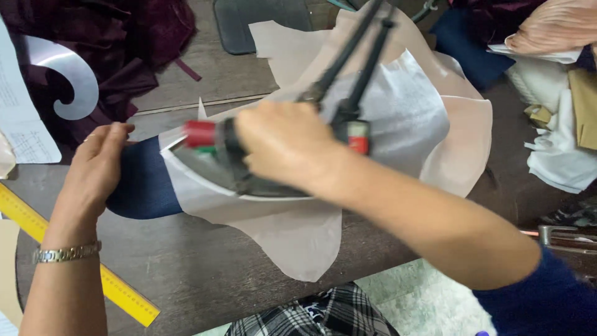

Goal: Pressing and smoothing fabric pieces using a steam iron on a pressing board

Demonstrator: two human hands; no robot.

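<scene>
Right hand [283, 146] closed around handle of blurred iron [239, 174], fingers wrapped tight; soleplate lying below them on translucent paper [298, 239]. Black cords [357, 62] rising beyond the knuckles. Left hand [96, 168] spread flat, fingers extended, holding nothing, fingertips touching navy cloth [143, 186] poking out from under the paper. Yellow ruler [118, 292] behind left wrist, near table [205, 280] edge. White curve template [71, 78] beyond left fingertips.
</scene>
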